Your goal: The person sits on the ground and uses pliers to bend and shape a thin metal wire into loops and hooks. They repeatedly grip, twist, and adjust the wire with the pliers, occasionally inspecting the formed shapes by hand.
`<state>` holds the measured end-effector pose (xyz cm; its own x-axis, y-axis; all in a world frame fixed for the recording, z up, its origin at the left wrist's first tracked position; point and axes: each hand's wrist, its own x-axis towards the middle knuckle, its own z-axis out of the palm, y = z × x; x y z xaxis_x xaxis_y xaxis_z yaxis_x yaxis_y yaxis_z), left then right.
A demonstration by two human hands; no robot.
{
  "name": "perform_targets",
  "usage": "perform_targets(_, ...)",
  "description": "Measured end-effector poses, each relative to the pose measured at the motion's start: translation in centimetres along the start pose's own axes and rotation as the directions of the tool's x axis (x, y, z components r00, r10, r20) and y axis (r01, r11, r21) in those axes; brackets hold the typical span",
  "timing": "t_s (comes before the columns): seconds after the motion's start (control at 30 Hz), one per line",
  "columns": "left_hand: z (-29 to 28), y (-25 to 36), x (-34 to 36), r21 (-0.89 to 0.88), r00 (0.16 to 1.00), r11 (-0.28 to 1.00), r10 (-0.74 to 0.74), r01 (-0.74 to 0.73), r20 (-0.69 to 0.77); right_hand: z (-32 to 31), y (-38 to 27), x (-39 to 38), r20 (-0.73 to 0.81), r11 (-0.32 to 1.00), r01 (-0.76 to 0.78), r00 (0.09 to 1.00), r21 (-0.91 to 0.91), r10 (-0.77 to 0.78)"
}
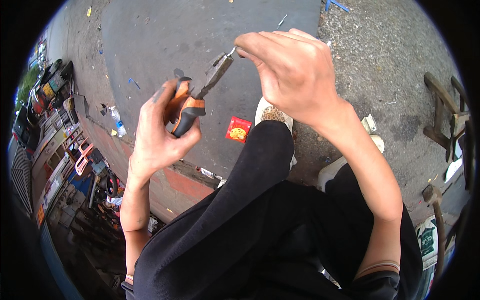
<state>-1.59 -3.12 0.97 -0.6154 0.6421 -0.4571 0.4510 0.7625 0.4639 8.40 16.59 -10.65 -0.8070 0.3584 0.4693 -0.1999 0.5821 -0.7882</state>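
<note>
Orange-handled pliers (192, 102) squeezed in left hand (160, 130), centre frame; jaws bite small metal piece (232, 50) pinched by right hand (292, 72) fingertips. Gripping step, likely; next needs steady hold.

— What sits in the left hand (157, 135)?

— A pair of pliers (197, 97) with orange-and-black handles, wrapped by the fingers, the grey metal nose slanting up and away from the palm.

— And at the nose?

— A small, thin silvery metal piece (232, 50) lies right at the tip, pinched from above by the fingertips of the right hand (290, 75). Its exact shape is too small to tell.
</note>
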Motion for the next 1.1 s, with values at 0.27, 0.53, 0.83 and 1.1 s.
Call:
perform_targets(0.27, -0.1, -0.4, -0.3, -0.696, 0.756, 0.421, 0.033, 0.582, 0.653, -0.2, 1.6, -0.2, -0.079, 0.968, 0.234, 0.971, 0.094, -0.227)
perform_targets(0.53, -0.3, 1.1, -0.6, -0.664, 0.794, 0.506, -0.070, 0.550, 0.604, -0.7, 1.4, -0.7, -0.005, 0.984, 0.158, 0.987, 0.079, -0.159)
perform_targets(0.83, 1.4, 1.0, -0.7, 0.172, 0.997, 0.985, 0.027, -0.013, -0.075, 0.0, 0.5, -1.0, 0.062, 0.999, 0.023, 0.998, 0.034, -0.025)
perform_targets(1.1, 1.3, 0.2, -1.3, -0.744, 0.795, 0.392, 0.051, 0.541, 0.604, -0.4, 1.3, -0.6, 0.015, 0.978, 0.204, 0.979, 0.041, -0.204)
